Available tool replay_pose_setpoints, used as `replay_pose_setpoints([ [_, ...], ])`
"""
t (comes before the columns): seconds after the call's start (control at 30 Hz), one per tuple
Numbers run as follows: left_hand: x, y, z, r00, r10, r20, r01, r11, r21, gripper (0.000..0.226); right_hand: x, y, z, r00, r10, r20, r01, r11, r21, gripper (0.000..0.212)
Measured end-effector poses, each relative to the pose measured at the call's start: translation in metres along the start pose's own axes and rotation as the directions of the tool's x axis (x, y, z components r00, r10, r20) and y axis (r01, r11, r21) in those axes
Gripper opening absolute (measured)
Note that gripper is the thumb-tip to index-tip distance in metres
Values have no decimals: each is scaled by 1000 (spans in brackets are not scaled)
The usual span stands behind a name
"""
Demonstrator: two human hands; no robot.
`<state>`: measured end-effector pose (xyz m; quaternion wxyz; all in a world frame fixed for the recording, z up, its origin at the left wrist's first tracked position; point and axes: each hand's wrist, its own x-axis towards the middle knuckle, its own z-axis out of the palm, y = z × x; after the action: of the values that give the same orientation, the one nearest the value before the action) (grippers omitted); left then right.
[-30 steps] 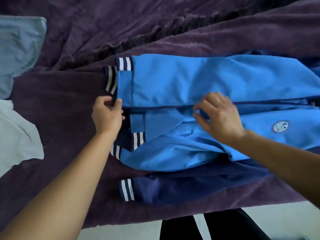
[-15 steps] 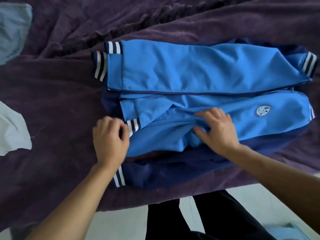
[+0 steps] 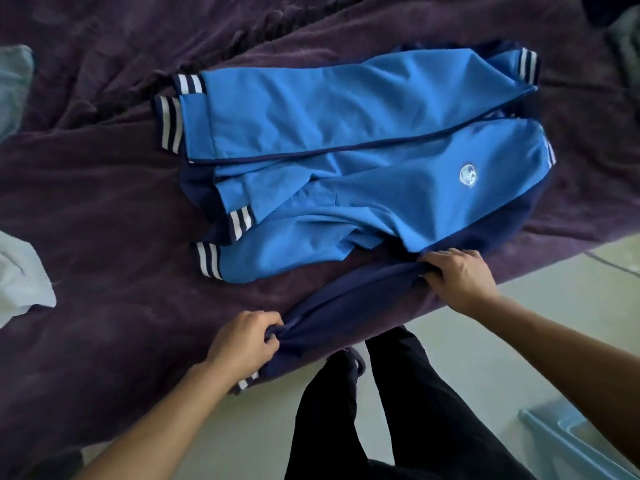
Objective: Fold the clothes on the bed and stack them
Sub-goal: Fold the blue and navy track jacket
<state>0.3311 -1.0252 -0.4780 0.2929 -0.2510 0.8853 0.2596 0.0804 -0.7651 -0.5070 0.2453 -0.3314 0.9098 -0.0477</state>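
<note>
The bed (image 3: 104, 237) carries the blue jacket (image 3: 346, 133) at centre. Its navy sleeve (image 3: 346, 303) lies at 6 o'clock, with the left grip (image 3: 244, 342) pinching the cuff end and the right grip (image 3: 462, 278) pinching the shoulder end. Hold it taut and fold toward 12 o'clock, edges aligned.

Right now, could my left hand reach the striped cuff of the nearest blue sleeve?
Probably yes: the left hand grips the navy sleeve, but only bare blanket lies between it and the striped cuff.
</note>
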Motion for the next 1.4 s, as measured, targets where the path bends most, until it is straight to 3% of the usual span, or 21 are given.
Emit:
replay_pose_setpoints([
  [0.1,-6,-5,-46,999,4,37,6,959,-283,14,-22,14,-29,999,-34,-9,35,996,84,16],
  [0.17,7,-5,-86,999,40,10,-33,913,-406,18,-20,25,-56,999,-41,-14,42,995,93,20],
  [0.3,72,0,-151,992,10,-125,-62,903,-424,15,36,24,-102,989,-51,-138,58,997,44,32],
  [0.37,110,1,-168,967,-99,-236,12,939,-343,30,78,18,-116,977,-18,-213,26,999,35,30],
  [0.43,131,-4,-168,862,-296,-412,189,941,-281,43,111,17,-125,957,84,-279,-56,993,107,31],
  [0.5,127,-8,-153,708,-444,-549,277,890,-362,48,119,20,-126,922,145,-359,-101,985,140,35],
  [0.57,107,-11,-115,666,-483,-568,277,868,-412,55,101,22,-113,893,59,-446,-31,997,71,31],
  [0.63,80,-11,-72,714,-495,-495,296,854,-428,70,68,20,-84,889,-162,-429,175,985,-9,29],
  [0.67,69,-11,-54,744,-505,-438,303,839,-452,78,53,16,-67,904,-262,-338,262,964,-48,36],
  [0.7,62,-11,-38,770,-508,-386,307,826,-473,84,42,14,-50,929,-314,-194,298,949,-105,51],
  [0.77,59,-12,-16,804,-483,-347,314,840,-442,80,39,16,-23,965,-259,35,259,932,-252,78],
  [0.83,60,-13,-8,827,-426,-367,304,888,-344,69,53,22,-11,990,-144,-1,137,940,-312,72],
  [0.9,57,-14,-6,848,-349,-399,269,932,-244,60,67,24,-10,992,-92,-81,66,957,-283,45],
  [0.97,49,-19,-8,836,-326,-440,263,944,-199,54,66,28,-17,977,-158,-140,127,970,-209,21],
  [1.03,36,-24,-13,823,-337,-457,296,942,-161,46,49,40,-26,938,-276,-208,238,953,-189,24],
  [1.1,22,-25,-12,870,-327,-369,321,944,-80,45,17,57,-37,920,-339,-195,300,931,-207,29],
  [1.17,12,-20,-5,931,-323,-173,324,946,-21,56,-12,74,-41,944,-321,-78,292,921,-256,17],
  [1.27,17,-18,-9,915,-404,14,404,913,-62,81,-17,78,-45,996,-81,22,84,964,-252,11],
  [1.33,32,-14,-25,894,-441,-75,420,885,-199,87,-2,70,-49,990,-12,-141,-11,986,-166,16],
  [1.4,54,-5,-44,861,-409,-303,299,888,-349,74,19,53,-55,923,-43,-383,15,997,-78,21],
])
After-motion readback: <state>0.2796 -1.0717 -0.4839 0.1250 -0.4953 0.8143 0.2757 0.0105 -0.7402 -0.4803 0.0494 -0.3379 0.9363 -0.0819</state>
